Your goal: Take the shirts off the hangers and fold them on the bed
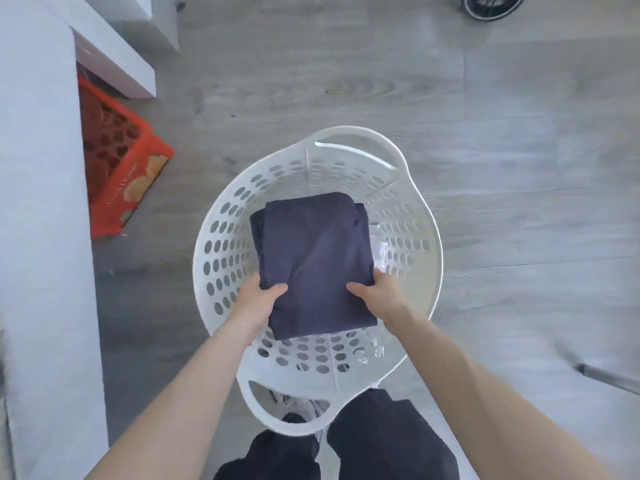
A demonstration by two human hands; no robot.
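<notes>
Left grip (258, 299) and right grip (375, 294) hold a folded navy shirt (315, 258) inside a white laundry basket (434, 258)

Seen from above, both grips pinch the near end of the shirt, one at each side edge. Each thumb lies flat on top of the cloth and the other fingers are tucked out of sight beneath it. Bare forearms reach in from the bottom corners of the view.

The shirt is folded into a neat rectangle, its long side running away from the person. It sits within the basket's round rim. Whether it rests on the bottom cannot be told. A darker layer of cloth shows under its far left edge, and something pale (379, 244) peeks out at its right side.

The basket is round, with walls full of oval holes and a loop handle at the far and near ends. It stands on a grey wood-grain floor (485, 133).

Just below the near handle are the person's legs in dark trousers (381, 438). To the left, well apart from the basket, an orange crate (117, 157) lies partly under a white piece of furniture (41, 202). At the top right edge part of a dark wheel (491, 5) shows
</notes>
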